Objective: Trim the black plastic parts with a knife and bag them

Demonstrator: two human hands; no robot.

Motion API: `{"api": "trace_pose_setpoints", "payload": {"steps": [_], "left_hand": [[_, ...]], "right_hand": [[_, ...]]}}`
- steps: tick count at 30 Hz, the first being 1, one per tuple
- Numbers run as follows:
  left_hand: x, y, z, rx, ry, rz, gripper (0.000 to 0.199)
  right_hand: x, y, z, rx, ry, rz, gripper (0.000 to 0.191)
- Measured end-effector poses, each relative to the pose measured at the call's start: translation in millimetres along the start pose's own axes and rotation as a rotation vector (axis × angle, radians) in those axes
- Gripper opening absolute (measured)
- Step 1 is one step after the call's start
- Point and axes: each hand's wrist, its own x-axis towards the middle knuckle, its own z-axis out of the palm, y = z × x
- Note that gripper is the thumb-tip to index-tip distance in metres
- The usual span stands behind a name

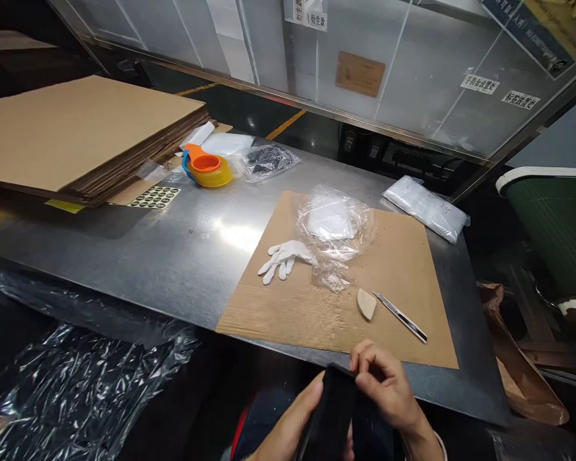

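Observation:
My left hand (297,416) is wrapped round a dark, flat object (333,403) at the table's front edge. The thumb and bent fingers of my right hand (381,384) pinch its upper right corner. Beyond them a brown cardboard sheet (288,314) lies on the metal table (196,250). On the cardboard are a small beige wedge-shaped piece (366,304), a slim silver cutter knife (400,317), a white glove (287,258) and a crumpled clear plastic bag (333,221) with something white inside.
A stack of cardboard sheets (91,134) stands at the left, beside a sheet of round stickers (154,198) and a yellow-orange tape roll (208,168). A bag of black items (269,160) lies behind. A white package (427,206) rests at the right, near a green chair (552,224).

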Motion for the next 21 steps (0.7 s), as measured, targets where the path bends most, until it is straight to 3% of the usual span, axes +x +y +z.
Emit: {"api": "trace_pose_setpoints", "payload": {"steps": [2, 5, 8, 11, 14, 17, 21], "left_hand": [[4.6, 3.1, 2.5, -0.19, 0.037, -0.093, 0.052], [13.6, 14.3, 2.4, -0.369, 0.121, -0.08, 0.046], [20.4, 28.2, 0.3, -0.509, 0.166, -0.006, 0.05], [22.4, 37.6, -1.2, -0.576, 0.225, 0.091, 0.052], [21.6, 42.9, -2.7, -0.584, 0.304, 0.189, 0.048], [20.7, 47.8, -4.3, -0.577, 0.355, 0.316, 0.043], [20.2, 55.2, -4.7, -0.527, 0.405, 0.479, 0.04]], "right_hand": [[5.7, 20.5, -10.4, -0.14, 0.136, 0.051, 0.037], [17.9, 59.8, -33.4, -0.368, 0.348, 0.174, 0.023], [26.4, 92.4, -52.2, -0.524, 0.39, 0.279, 0.018], [26.5, 104.3, -60.1, -0.59, 0.365, 0.343, 0.017], [18.0, 90.1, -56.1, -0.59, 0.359, 0.407, 0.02], [3.3, 49.4, -38.5, -0.485, 0.267, 0.424, 0.027], [-12.1, -19.7, -5.6, -0.016, -0.165, 0.405, 0.029]]}}
